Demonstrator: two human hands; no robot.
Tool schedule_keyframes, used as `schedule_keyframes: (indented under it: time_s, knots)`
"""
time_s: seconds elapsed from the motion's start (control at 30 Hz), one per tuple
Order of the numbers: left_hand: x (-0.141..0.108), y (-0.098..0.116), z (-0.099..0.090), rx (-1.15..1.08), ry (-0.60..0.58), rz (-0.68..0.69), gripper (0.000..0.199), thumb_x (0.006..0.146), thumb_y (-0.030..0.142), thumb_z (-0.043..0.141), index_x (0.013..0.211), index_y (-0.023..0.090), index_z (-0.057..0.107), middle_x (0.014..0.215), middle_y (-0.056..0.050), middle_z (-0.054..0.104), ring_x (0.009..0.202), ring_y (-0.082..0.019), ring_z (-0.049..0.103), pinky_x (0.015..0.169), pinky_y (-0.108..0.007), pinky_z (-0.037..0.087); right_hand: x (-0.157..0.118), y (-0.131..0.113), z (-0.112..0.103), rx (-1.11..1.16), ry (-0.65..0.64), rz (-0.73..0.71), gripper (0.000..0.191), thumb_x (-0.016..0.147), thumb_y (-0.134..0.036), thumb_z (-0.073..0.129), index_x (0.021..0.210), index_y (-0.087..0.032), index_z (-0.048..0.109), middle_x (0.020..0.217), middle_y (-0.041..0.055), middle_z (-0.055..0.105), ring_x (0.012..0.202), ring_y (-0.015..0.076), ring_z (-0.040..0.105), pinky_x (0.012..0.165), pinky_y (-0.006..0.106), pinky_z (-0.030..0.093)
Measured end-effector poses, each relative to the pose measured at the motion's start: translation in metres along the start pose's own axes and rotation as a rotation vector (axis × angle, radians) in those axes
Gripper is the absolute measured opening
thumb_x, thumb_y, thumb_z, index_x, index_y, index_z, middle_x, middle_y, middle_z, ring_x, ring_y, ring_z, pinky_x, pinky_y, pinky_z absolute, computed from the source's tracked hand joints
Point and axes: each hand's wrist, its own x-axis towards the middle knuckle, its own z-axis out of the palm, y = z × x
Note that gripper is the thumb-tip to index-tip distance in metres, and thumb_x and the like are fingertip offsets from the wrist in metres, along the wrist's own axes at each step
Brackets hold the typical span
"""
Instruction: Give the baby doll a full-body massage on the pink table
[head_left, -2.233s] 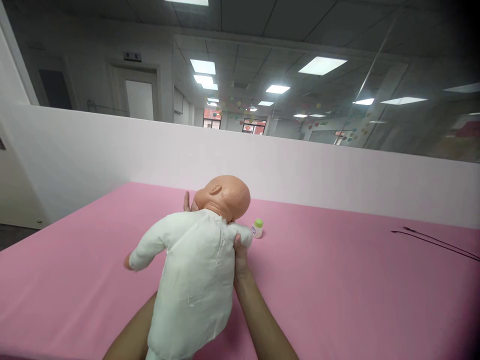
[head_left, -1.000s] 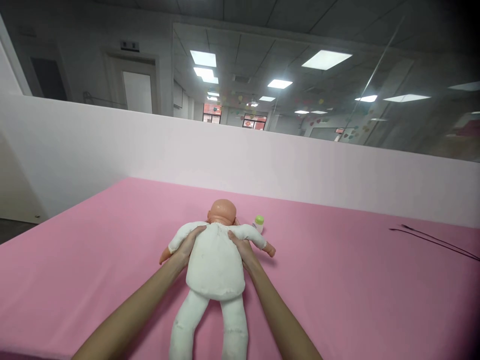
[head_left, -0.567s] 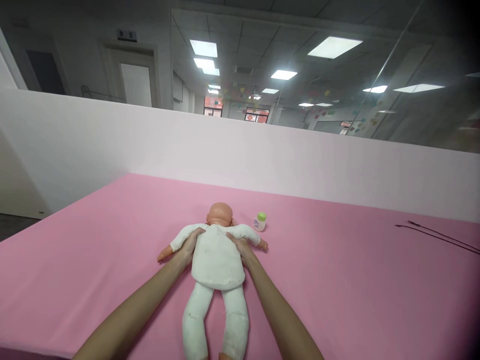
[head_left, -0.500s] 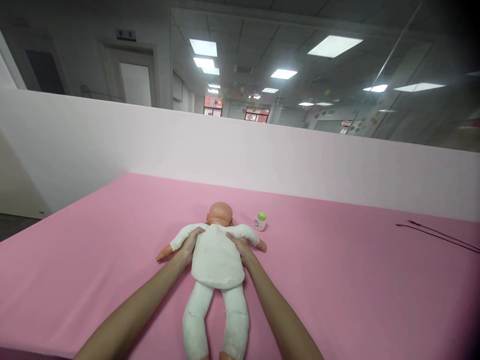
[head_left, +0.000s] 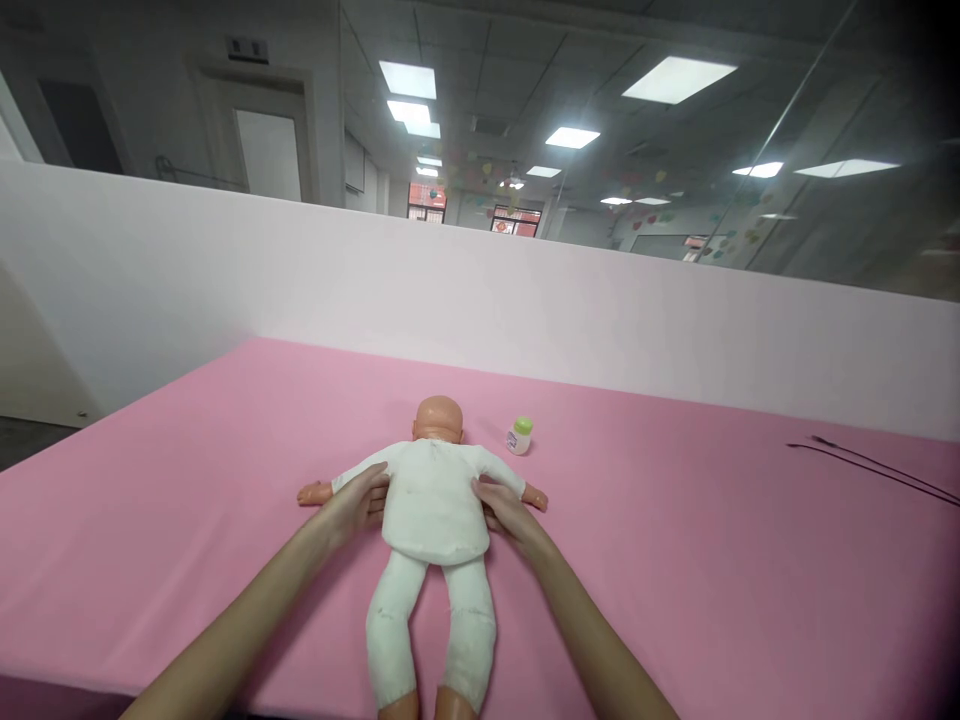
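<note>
A baby doll [head_left: 435,500] in a white cloth suit lies face down on a pink surface, its head toward the far side and its legs toward me. Both its arms stretch out sideways. My left hand [head_left: 361,502] is at the doll's left-hand side, just under the arm, with fingers extended and tips at the torso's edge. On the other side, my right hand [head_left: 511,512] has its fingertips against the torso below the armpit, the fingers straight and loose. Neither hand wraps round the doll. Some fingertips are hidden by the doll's body.
A small jar with a green lid [head_left: 520,436] stands beyond the doll's right-hand arm. Two thin dark cords [head_left: 874,465] lie at the far right of the pink cover [head_left: 675,540]. A low white wall [head_left: 525,300] with glass above bounds the back.
My hands have loosened from around the doll's upper torso and moved outward and slightly down its sides. The doll now lies flatter, its arms spread wider.
</note>
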Motion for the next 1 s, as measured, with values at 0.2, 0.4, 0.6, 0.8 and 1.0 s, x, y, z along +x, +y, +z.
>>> schedule_keyframes:
  time_s: [0.2, 0.4, 0.6, 0.8, 1.0]
  knots:
    - [-0.001, 0.018, 0.021, 0.734, 0.356, 0.520, 0.038, 0.096, 0.050, 0.048, 0.096, 0.024, 0.076, 0.110, -0.010, 0.077, 0.110, -0.036, 0.068, 0.098, -0.049, 0.049, 0.002, -0.015, 0.015, -0.472, 0.249, -0.423, 0.036, 0.097, -0.049, 0.051, 0.106, -0.024, 0.074, 0.117, 0.0109, 0.073, 0.116, 0.0326, 0.063, 0.105, 0.053, 0.045]
    - [0.032, -0.002, 0.035, 0.906, 0.149, 0.522, 0.065, 0.100, 0.059, 0.041, 0.146, 0.015, 0.052, 0.160, -0.016, 0.044, 0.152, -0.033, 0.032, 0.122, -0.049, 0.028, 0.020, -0.002, 0.033, -0.642, -0.059, -0.436, 0.062, 0.102, -0.056, 0.041, 0.153, -0.021, 0.046, 0.160, 0.0106, 0.045, 0.152, 0.0291, 0.034, 0.127, 0.054, 0.018]
    - [0.035, -0.025, 0.010, 0.943, 0.180, 0.449, 0.078, 0.101, 0.064, 0.034, 0.156, 0.009, 0.037, 0.165, -0.018, 0.032, 0.154, -0.032, 0.027, 0.127, -0.048, 0.018, 0.020, 0.043, 0.000, -0.827, 0.065, -0.367, 0.061, 0.105, -0.051, 0.033, 0.152, -0.014, 0.047, 0.156, 0.0176, 0.048, 0.149, 0.0325, 0.039, 0.124, 0.056, 0.022]
    - [0.031, -0.029, -0.027, 0.993, 0.003, 0.529, 0.070, 0.104, 0.058, 0.031, 0.159, 0.015, 0.035, 0.166, -0.009, 0.033, 0.153, -0.025, 0.030, 0.128, -0.040, 0.019, 0.012, 0.072, -0.027, -0.905, 0.065, -0.441, 0.061, 0.104, -0.048, 0.038, 0.154, -0.012, 0.044, 0.159, 0.0185, 0.044, 0.150, 0.0340, 0.037, 0.124, 0.056, 0.025]
    - [0.034, -0.006, -0.029, 0.931, 0.076, 0.697, 0.056, 0.102, 0.056, 0.040, 0.142, 0.023, 0.061, 0.151, -0.005, 0.056, 0.142, -0.030, 0.049, 0.122, -0.047, 0.034, 0.014, 0.050, -0.054, -0.778, 0.022, -0.398, 0.060, 0.104, -0.052, 0.040, 0.154, -0.021, 0.044, 0.160, 0.0124, 0.043, 0.149, 0.0288, 0.039, 0.122, 0.052, 0.033]
